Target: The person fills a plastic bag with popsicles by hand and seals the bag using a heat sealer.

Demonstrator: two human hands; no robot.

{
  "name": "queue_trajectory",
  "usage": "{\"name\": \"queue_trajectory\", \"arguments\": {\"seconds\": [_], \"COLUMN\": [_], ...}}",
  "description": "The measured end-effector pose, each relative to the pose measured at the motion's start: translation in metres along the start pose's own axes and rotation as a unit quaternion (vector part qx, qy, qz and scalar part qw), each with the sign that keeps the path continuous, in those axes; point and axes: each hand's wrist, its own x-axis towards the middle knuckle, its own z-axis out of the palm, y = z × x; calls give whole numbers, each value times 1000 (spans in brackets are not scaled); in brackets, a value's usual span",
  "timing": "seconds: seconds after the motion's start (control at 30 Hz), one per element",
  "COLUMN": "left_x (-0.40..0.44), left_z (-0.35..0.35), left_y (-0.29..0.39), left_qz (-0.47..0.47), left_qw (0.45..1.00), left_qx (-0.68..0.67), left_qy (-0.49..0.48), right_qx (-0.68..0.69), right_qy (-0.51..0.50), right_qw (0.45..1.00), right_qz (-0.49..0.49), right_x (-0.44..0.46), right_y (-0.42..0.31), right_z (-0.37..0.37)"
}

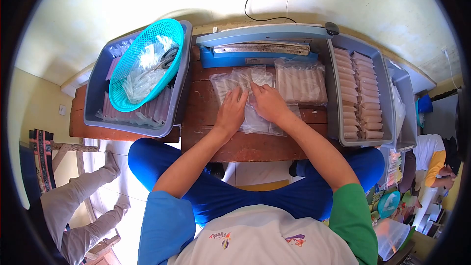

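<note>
Both hands on flat clear plastic bags at mid-bench

Head view, only one. Left hand and right hand side by side, just apart, palms down on clear plastic bags. Fingers fairly straight, a bit spread, tips on the film; can't tell if either hand pinches any of it. Bags lie overlapping on the brown wooden bench, in front of the person, near edge of the film short of the bench edge.

Just right of the hands: a clear pack of pinkish-brown tubes, tubes in a row, lying flat, touching or nearly touching the bags. Behind, a long blue device with a metal strip and a long arm over it, black knob at the right end.

Left side: grey tub, filled tubes inside; teal mesh basket sits tilted on top, holding clear film and a dark looped item, too small to name. Right side: another grey tub with two columns of filled tubes; a further grey tub beside it has clear film in it.

Far left, a person's legs in light trousers. Far right, another person, white and yellow top. Dark cable against the wall.
</note>
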Motion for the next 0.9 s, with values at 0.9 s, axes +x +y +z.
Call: {"name": "queue_trajectory", "arguments": {"seconds": [0.9], "left_x": [-4], "left_z": [15], "left_y": [-10], "left_qz": [-16], "left_qw": [986], "left_qx": [167], "left_qy": [-22], "right_qx": [51], "right_qy": [37], "right_qw": [998], "right_qz": [0], "right_x": [0], "right_y": [2], "right_z": [2]}}
